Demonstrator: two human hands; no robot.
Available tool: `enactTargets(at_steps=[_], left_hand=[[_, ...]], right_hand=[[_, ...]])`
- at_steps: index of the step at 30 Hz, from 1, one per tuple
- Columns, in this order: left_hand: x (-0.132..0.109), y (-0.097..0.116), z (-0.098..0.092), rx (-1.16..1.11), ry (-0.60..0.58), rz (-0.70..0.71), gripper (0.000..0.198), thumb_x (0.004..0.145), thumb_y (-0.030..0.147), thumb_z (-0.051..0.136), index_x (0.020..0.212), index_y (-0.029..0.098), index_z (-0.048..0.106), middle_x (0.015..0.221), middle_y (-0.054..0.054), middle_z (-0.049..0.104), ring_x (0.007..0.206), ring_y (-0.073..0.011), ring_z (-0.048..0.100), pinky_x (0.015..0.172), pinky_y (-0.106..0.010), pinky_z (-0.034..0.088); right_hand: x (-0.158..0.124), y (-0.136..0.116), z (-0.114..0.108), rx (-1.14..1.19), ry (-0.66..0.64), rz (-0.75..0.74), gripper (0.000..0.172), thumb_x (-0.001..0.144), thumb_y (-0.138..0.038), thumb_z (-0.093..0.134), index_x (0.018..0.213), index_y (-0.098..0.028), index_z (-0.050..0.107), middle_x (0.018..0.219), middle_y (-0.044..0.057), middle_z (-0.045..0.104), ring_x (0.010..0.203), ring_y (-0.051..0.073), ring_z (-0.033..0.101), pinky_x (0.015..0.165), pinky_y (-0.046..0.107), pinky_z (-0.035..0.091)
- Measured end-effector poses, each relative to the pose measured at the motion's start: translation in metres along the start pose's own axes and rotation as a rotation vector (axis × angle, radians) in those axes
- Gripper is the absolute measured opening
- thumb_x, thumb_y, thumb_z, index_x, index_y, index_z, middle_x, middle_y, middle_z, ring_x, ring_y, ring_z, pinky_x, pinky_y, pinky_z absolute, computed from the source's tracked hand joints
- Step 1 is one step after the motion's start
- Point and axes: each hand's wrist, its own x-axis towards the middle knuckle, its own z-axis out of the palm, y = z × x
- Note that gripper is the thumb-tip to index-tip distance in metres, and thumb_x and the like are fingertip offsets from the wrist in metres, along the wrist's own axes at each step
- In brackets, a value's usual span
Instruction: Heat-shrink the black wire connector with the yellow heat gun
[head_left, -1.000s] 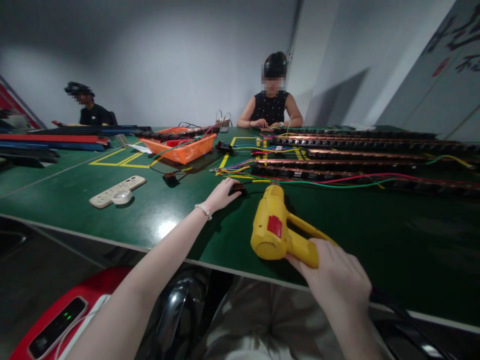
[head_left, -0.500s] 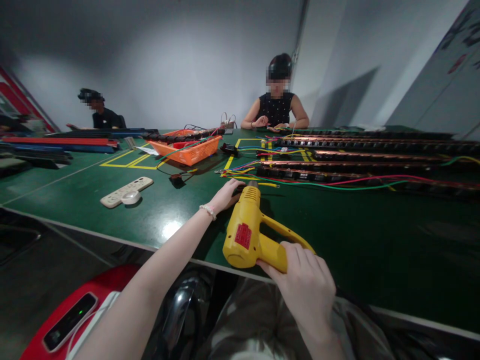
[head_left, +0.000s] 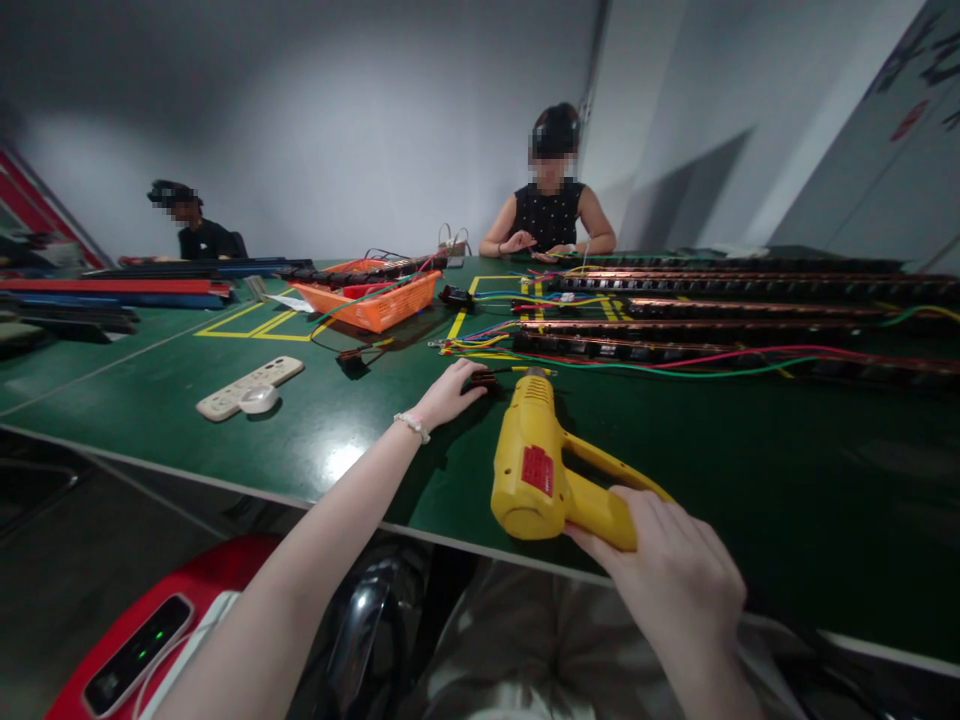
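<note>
My right hand (head_left: 671,580) is wrapped round the handle of a yellow heat gun (head_left: 536,465) with a red label; its nozzle points away from me, above the green table (head_left: 187,380). My left hand (head_left: 448,390) reaches forward with a bead bracelet on the wrist. Its fingers press on a small dark connector (head_left: 484,379) at the end of a bundle of coloured wires (head_left: 480,345), just left of the nozzle. What the fingertips hold beneath them is hidden.
An orange basket (head_left: 375,300) stands at centre left and a white remote control (head_left: 247,388) lies to the left. Long copper-and-black strips (head_left: 712,315) cover the right side. One person sits across the table, another at the far left. A red device (head_left: 135,650) sits below the table edge.
The heat gun swung left toward my left hand half a second ago and has moved back to the right. My left hand has stayed on the connector.
</note>
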Motion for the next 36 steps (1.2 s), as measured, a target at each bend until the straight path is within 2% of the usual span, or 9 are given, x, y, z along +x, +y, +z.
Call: enactTargets(at_steps=[6,14,18,27,36], left_hand=[[0.000,-0.001,0.002,0.010,-0.007,-0.007,0.036,0.086,0.033,0.055,0.119,0.020,0.054,0.115,-0.010,0.056,0.111,-0.0231,0.054,0.099,-0.042,0.045],[0.000,0.000,0.002,0.034,-0.019,-0.033,0.036,0.086,0.034,0.054,0.118,0.019,0.054,0.113,-0.009,0.056,0.108,-0.0228,0.055,0.097,-0.040,0.045],[0.001,0.003,0.002,0.052,-0.021,-0.036,0.036,0.086,0.034,0.053,0.118,0.017,0.054,0.113,-0.010,0.056,0.108,-0.0227,0.054,0.098,-0.039,0.045],[0.000,-0.004,0.005,0.006,0.016,-0.004,0.035,0.085,0.027,0.052,0.118,0.016,0.054,0.113,-0.011,0.057,0.107,-0.0229,0.054,0.097,-0.040,0.046],[-0.001,-0.007,0.005,-0.036,0.037,0.006,0.034,0.082,0.024,0.055,0.115,0.016,0.056,0.112,-0.011,0.059,0.105,-0.0237,0.054,0.096,-0.041,0.045]], right_hand=[[-0.006,0.018,-0.006,-0.129,0.008,0.015,0.050,0.086,-0.062,0.044,0.090,-0.014,0.056,0.069,0.004,0.057,0.065,0.018,0.055,0.062,0.030,0.037],[-0.010,0.017,-0.009,-0.095,-0.016,-0.011,0.043,0.083,-0.054,0.053,0.094,-0.013,0.057,0.077,0.005,0.061,0.071,0.020,0.056,0.067,0.031,0.039],[-0.010,0.004,-0.009,-0.061,-0.019,-0.004,0.042,0.082,-0.052,0.056,0.096,-0.012,0.057,0.077,0.005,0.061,0.072,0.019,0.055,0.068,0.031,0.039],[0.001,-0.046,0.000,0.165,-0.034,0.016,0.038,0.084,-0.047,0.057,0.098,-0.012,0.057,0.083,0.007,0.062,0.078,0.020,0.054,0.072,0.033,0.038],[0.000,-0.049,0.002,0.228,-0.015,0.030,0.039,0.084,-0.048,0.056,0.098,-0.012,0.057,0.085,0.007,0.063,0.079,0.020,0.054,0.074,0.033,0.037]])
